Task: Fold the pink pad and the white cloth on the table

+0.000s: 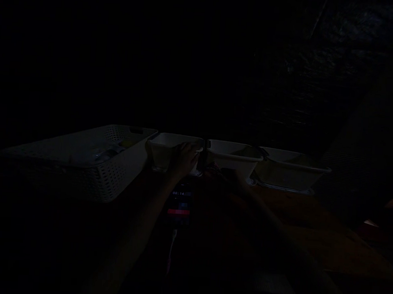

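Left hand holds the first tub by its right end — right hand, near the next tub, too dark to tell.

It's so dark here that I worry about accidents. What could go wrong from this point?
1. The left hand rests on the small white bin; in this gloom a nudge could shove it against the neighbouring bin.
2. The lit phone lies between the forearms, its cable trailing toward the person; an arm pulling back might snag it and drag the phone.
3. The right hand is barely visible, so a misplaced reach seems likely.
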Demonstrator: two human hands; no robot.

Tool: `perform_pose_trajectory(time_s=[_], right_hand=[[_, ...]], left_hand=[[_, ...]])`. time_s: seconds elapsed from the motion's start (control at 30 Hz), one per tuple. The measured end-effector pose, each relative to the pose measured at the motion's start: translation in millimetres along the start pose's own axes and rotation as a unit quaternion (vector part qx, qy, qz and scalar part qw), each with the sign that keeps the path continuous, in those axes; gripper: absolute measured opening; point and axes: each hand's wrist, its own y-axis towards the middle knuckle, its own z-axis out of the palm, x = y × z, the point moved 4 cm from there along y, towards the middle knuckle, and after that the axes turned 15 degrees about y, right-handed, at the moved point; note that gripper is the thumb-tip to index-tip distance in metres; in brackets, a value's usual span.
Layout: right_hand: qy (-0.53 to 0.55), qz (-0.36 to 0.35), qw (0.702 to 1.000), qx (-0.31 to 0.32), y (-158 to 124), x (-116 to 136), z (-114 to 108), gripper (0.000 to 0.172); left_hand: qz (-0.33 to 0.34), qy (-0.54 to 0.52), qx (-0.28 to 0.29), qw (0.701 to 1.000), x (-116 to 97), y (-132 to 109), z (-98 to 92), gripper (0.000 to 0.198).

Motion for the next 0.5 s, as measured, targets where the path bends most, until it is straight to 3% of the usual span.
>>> perform_pose_trajectory(time_s=[0.1, 0.27, 0.43, 0.5], right_hand=[[0.015, 0.001, 1.000, -0.006, -1.5, -3.0, 2.0, 0.058], [0.054, -0.002, 0.998, -0.018, -2.2, 3.4, 8.0, 0.054], [0.081, -0.039, 0.996, -0.009, 11.4, 47.1, 3.2, 0.054], [0.036, -0.068, 0.997, -0.019, 25.9, 71.2, -3.1, 0.045]], left_hand=[[-0.079, 0.061, -0.002, 0.995, 22.2, -4.4, 4.0, 0.030], [-0.086, 0.095, 0.025, 0.991, 36.6, -11.5, 8.7, 0.028], [-0.075, 0.108, 0.027, 0.991, 36.2, -13.2, 5.9, 0.032], [-0.066, 0.112, 0.033, 0.991, 37.6, -12.4, 5.5, 0.031]])
